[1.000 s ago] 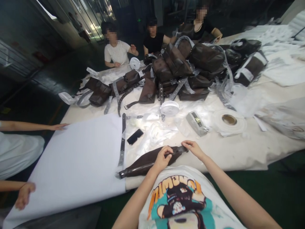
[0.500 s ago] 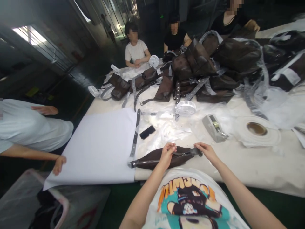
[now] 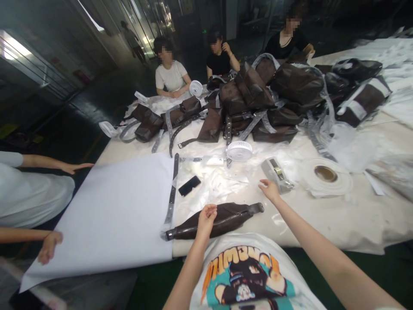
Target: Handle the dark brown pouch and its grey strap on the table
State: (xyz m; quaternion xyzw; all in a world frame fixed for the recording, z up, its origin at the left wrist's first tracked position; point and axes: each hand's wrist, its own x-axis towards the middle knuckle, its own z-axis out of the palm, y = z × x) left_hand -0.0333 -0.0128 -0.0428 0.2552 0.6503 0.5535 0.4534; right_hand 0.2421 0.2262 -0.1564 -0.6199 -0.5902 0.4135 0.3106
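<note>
**Main item:** a long, flattened dark brown zippered fabric pouch (image 3: 211, 222) lying on the cream table cover (image 3: 342, 219), close to the table's near edge. Its long axis runs almost crosswise to the view, rising slightly to the right. The tabbed end points right, toward the tape dispenser. The glossy dark end points left and meets the right edge of a large white sheet (image 3: 109, 215).

**Hands:** the left hand (image 3: 205, 220) is at the pouch's upper edge near its middle, fingers lightly curled; whether it grasps the pouch cannot be told. The right hand (image 3: 269, 190) is released and off the pouch, fingers loosely spread, just beside a grey tape dispenser (image 3: 276, 173).

**Open room:** bare table extends right of the pouch, toward a wide white tape roll (image 3: 325, 174). Beyond the pouch lie crumpled clear plastic film (image 3: 219, 185) and a black phone (image 3: 189, 185). A grey-and-black strap (image 3: 172, 189) runs along the sheet's right edge.

**Further items:** a white clip fan (image 3: 239, 150) stands before a heap of dark brown bags (image 3: 254, 101). A co-worker's two hands (image 3: 77, 167) are at the sheet's far left.
</note>
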